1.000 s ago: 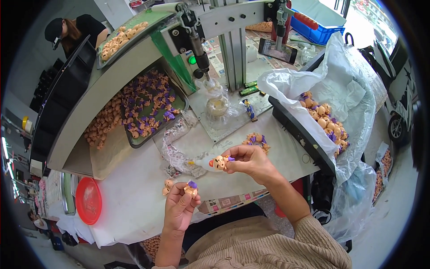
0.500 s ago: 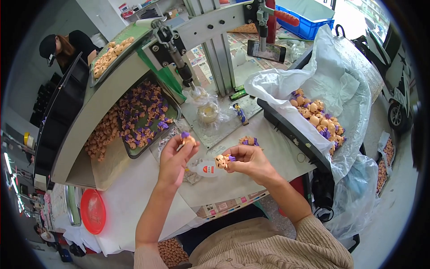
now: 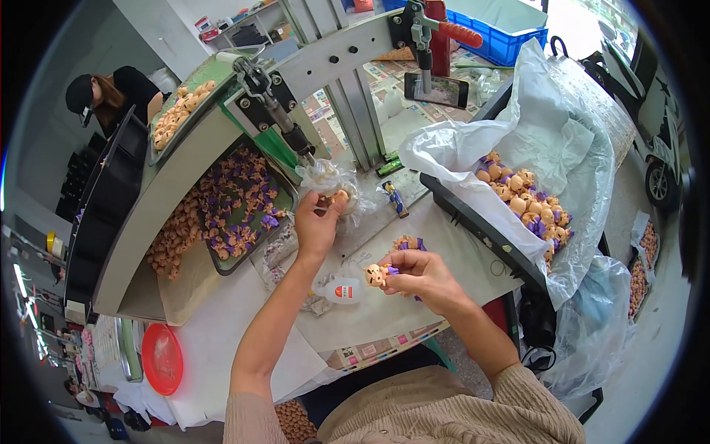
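My left hand (image 3: 316,222) reaches forward under the press head (image 3: 296,139) and holds a small tan figure (image 3: 340,197) at the plastic-wrapped fixture (image 3: 328,180). My right hand (image 3: 414,272) stays nearer to me and grips another small tan figure with purple parts (image 3: 376,276). A little heap of tan and purple figures (image 3: 408,243) lies on the table just beyond my right hand. A small white glue bottle (image 3: 342,291) lies on the table between my forearms.
A dark tray of purple and tan figures (image 3: 233,211) sits at the left. A plastic-lined bin of figures (image 3: 526,203) is at the right. A red round lid (image 3: 163,358) lies near left. A person in black (image 3: 111,95) sits at the far left.
My left hand has moved from near my body forward to the fixture under the press, carrying a small figure. My right hand has stayed put with its figure.
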Demonstrator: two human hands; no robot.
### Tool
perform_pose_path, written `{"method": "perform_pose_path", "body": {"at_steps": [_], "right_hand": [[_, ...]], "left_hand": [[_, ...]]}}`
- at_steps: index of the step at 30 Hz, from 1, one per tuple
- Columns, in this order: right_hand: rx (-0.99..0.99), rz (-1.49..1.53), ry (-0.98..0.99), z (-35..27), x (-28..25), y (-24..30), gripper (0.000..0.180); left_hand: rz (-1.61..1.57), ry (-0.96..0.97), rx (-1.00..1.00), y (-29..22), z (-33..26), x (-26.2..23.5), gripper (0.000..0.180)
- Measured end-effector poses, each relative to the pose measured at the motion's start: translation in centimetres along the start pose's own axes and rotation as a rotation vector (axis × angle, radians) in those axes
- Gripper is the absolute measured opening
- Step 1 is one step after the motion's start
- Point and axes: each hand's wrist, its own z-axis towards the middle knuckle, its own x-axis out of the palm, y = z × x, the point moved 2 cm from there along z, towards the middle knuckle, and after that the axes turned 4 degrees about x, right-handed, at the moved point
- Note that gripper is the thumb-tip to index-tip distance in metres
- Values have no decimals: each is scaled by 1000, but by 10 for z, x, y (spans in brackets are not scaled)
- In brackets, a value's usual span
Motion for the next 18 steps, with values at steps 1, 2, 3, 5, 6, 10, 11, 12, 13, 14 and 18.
{"method": "perform_pose_path", "body": {"at_steps": [1,2,3,5,6,10,11,12,13,14,18], "right_hand": [[-4,2,-4,0,0,-1,24],[-9,4,-12,0,-2,-1,24],[-8,6,-15,0,-4,0,24],[8,56,5,-2,-6,0,24],[9,60,1,-2,-8,-1,24],[-13,65,26,-2,-9,-2,25],[-20,59,32,-2,-10,-1,27],[-19,57,35,-3,-11,1,27],[-13,49,31,-4,-11,2,28],[-8,43,26,-5,-10,3,28],[-26,48,39,-9,-6,-1,30]], "left_hand": [[48,-36,130,1,4,1,21],[93,-68,260,-3,6,4,23],[93,-64,259,-5,6,6,23],[155,-65,364,-9,4,9,25],[154,-60,362,-7,4,10,25],[294,-59,403,2,3,6,26],[361,-70,464,-2,4,8,27],[362,-73,463,-5,3,11,27],[329,-86,442,-8,2,16,28],[298,-96,422,-11,0,17,29],[291,-31,415,-10,2,11,27]]}}
